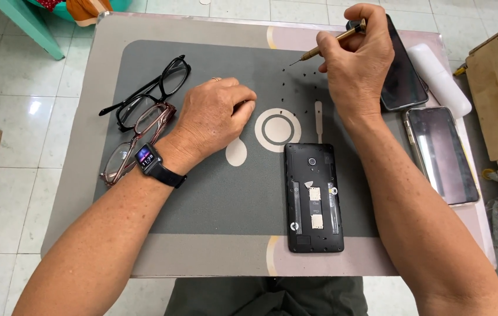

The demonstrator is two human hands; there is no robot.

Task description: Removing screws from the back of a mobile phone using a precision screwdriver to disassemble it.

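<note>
A: What is the right hand (357,61) doing?

B: Its fingers are pinched shut on a thin brass screwdriver (325,48), held like a pen, tip slanting down toward the tiny black screws (287,88) scattered on the grey mat (214,199). The grip looks suited to fine work.

A: And the left hand (214,117)?

B: It rests knuckles-up on the mat, fingers curled in a loose fist. Whether they hold anything I cannot tell. It lies just left of the screws, perhaps as a brace.

A: Where is the phone?

B: The opened phone (313,196) lies back-up near the worktop's (73,175) front edge, between the forearms, its cover off and insides showing. The screws sit well beyond it, likely set apart so they stay together.

A: Anything else?

B: Two more phones (439,152) lie at the right, two pairs of glasses (143,108) at the left.
</note>
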